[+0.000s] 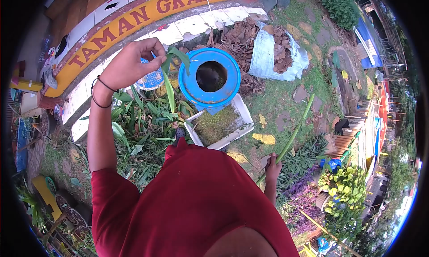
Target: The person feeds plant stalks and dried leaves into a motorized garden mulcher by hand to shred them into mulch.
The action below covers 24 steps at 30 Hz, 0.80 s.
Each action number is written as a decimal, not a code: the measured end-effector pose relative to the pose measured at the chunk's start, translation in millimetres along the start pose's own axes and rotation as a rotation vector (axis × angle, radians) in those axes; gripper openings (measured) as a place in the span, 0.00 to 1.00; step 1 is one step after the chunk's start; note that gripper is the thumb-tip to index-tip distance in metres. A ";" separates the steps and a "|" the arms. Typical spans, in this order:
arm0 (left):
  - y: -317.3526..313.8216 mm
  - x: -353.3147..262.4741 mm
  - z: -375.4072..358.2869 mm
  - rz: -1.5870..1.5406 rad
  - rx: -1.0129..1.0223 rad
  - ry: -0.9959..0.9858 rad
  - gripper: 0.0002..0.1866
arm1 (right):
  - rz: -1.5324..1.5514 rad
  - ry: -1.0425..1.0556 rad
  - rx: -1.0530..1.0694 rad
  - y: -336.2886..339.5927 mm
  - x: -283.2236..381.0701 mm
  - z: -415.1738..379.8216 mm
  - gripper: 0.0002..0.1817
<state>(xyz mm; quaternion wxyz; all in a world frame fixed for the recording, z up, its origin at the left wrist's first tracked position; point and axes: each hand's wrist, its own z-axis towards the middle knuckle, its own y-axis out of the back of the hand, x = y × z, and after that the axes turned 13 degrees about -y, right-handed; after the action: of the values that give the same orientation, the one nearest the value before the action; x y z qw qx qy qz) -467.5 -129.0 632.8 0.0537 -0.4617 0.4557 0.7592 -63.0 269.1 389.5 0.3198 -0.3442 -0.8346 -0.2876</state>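
Observation:
My left hand (133,64), raised at the upper left with a dark band on its wrist, pinches a long green strap-shaped leaf (170,92) that is folded over and hangs from the fingertips. Just right of the leaf stands a blue plastic bin (189,82) with a round opening, dark inside. Low on my right side, my right hand (273,168) is wrapped round a long green stalk (296,128), which slants up and away over the grass. Its lower end passes behind my body.
A white tray (246,115) of mossy soil sits below the bin. Beyond are dry brown leaves (237,38) and a pale sack (263,56) with more of them. Green cuttings (140,123) cover the ground at left. A low lettered wall (147,18) curves behind.

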 end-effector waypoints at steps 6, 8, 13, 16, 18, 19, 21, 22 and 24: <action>-3.6 3.1 9.8 0.039 -0.063 -0.086 0.08 | 0.002 0.003 0.014 2.3 -7.5 4.7 0.14; -5.0 1.7 12.1 0.047 -0.094 -0.131 0.08 | 0.025 0.034 0.040 2.7 -11.4 6.8 0.14; -8.8 -5.2 18.8 0.022 -0.065 -0.092 0.08 | 0.014 0.042 0.014 1.8 -17.4 6.7 0.13; -10.5 -5.9 19.8 -0.009 -0.082 -0.113 0.07 | 0.009 0.029 0.009 5.1 -22.5 9.0 0.14; -11.2 -8.1 19.5 -0.017 -0.092 -0.128 0.07 | 0.012 0.026 0.017 4.5 -21.9 5.8 0.14; -11.5 -8.9 19.1 -0.024 -0.102 -0.142 0.07 | 0.005 0.019 0.000 2.3 -18.3 -0.2 0.14; -12.2 -8.0 17.8 -0.018 -0.107 -0.144 0.07 | -0.003 0.016 -0.018 1.9 -16.6 -3.2 0.15; -12.4 -7.6 16.9 -0.010 -0.111 -0.145 0.07 | -0.004 0.016 -0.017 3.0 -19.2 -2.1 0.15; -12.2 -8.8 14.5 -0.017 -0.109 -0.139 0.07 | -0.007 0.017 -0.018 3.2 -18.5 -4.6 0.15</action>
<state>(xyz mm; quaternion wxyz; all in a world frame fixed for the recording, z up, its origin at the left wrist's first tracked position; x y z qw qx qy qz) -465.9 -108.2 633.8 0.0662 -0.4141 0.4047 0.8126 -48.7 260.5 379.7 0.3228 -0.3417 -0.8305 -0.2989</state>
